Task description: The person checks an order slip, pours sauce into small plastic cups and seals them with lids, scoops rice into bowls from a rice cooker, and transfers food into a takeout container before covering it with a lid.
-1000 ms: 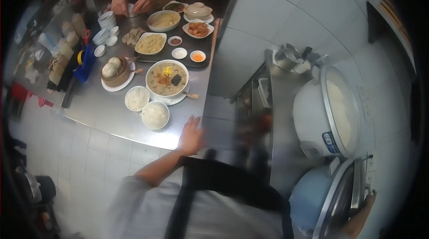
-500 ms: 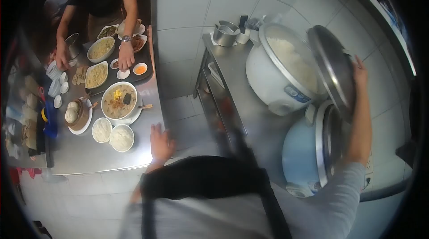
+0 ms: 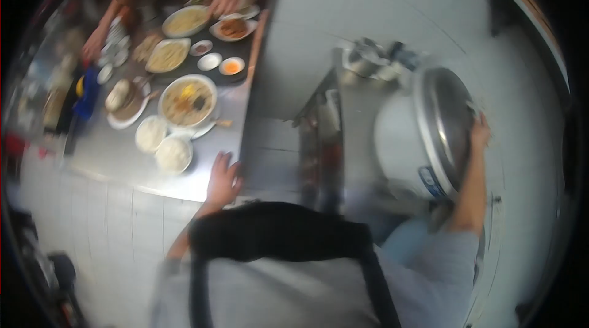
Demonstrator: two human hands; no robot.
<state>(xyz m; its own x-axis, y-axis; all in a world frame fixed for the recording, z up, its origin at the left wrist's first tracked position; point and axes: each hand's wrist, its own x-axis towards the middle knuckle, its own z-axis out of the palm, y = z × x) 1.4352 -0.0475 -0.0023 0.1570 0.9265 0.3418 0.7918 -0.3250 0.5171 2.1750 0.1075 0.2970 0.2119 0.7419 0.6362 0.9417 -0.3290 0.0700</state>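
Observation:
My right hand (image 3: 480, 133) grips the handle side of a round metal lid (image 3: 451, 119). The lid sits over the mouth of a large white rice cooker (image 3: 399, 135), and the rice inside is now hidden. At the right edge of the steel counter (image 3: 116, 165), my left hand (image 3: 224, 182) rests with its fingers apart, holding nothing. Two bowls of white rice, a nearer one (image 3: 173, 154) and a farther one (image 3: 150, 133), stand just left of it. Behind them is a large bowl of soup (image 3: 187, 101) with yellow and dark toppings.
Across the counter, a co-worker's hand (image 3: 227, 0) reaches over a dark tray with several dishes. A steamer of buns (image 3: 119, 95) stands at the left. Metal pots (image 3: 366, 58) sit on the right-hand steel table (image 3: 359, 107). A pale blue cooker (image 3: 402, 239) is partly hidden by my arm.
The lid has come down from beside the white cooker onto its mouth, with my right hand still on it. My left hand stays at the counter edge. The camera view has turned.

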